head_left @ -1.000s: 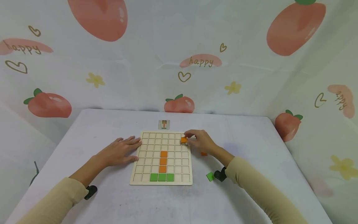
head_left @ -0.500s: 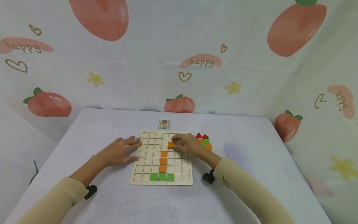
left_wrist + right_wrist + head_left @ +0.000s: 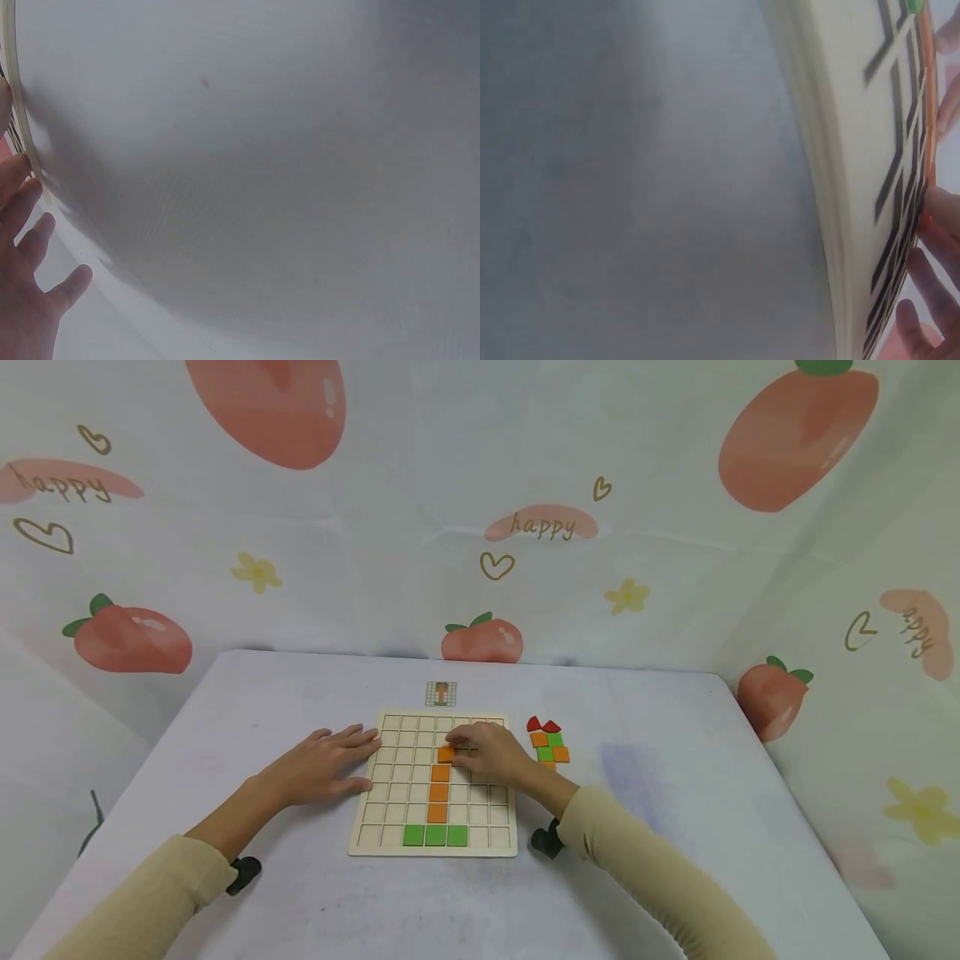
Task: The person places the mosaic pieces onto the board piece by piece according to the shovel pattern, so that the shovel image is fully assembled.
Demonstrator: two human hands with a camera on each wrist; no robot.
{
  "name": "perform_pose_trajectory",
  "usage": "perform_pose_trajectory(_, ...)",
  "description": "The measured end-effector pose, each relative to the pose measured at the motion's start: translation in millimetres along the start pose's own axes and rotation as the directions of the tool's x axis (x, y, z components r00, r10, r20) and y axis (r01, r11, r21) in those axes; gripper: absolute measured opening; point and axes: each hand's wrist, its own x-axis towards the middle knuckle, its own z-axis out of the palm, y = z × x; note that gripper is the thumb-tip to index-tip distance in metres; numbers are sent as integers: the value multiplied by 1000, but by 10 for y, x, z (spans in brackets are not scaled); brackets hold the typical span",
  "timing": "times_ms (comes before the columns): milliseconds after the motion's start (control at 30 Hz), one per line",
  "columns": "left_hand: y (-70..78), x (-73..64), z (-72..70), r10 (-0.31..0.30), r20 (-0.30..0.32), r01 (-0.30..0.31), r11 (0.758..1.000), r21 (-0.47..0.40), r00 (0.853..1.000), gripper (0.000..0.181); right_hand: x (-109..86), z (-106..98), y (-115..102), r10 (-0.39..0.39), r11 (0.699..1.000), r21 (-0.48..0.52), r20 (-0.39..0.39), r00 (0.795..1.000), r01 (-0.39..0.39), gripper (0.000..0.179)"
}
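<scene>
A pale wooden grid board lies flat on the white-covered table. Three green square tiles sit side by side in its nearest row, and three orange square tiles stand in a column above the middle one. Just beyond that column, my right hand pinches another orange square tile between thumb and fingers, low over the cell. At the board's left edge my left hand rests with fingers spread, fingertips right at the rim. The left wrist view shows those spread fingers beside the board edge.
Right of the board lie loose green and orange square tiles with two red pieces behind them. A small printed pattern card lies beyond the far edge. Behind the table hangs a fruit-print cloth.
My right hand has moved left from the board's right edge, carrying the orange tile to the top of the orange column. The loose pieces have come into sight. My left hand stays put.
</scene>
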Motion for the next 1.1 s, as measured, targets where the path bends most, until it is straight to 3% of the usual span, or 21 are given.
perform_pose_trajectory(700, 12, -1, -3, 6, -18, -6, 1000, -2, 1000, 69, 17, 30, -60, -7, 999, -49, -21, 1000, 6, 32)
perform_pose_trajectory(1100, -4, 0, 8, 2, -16, -2, 1000, 3, 1000, 69, -105, -125, 23, 18, 1000, 17, -6, 1000, -18, 33)
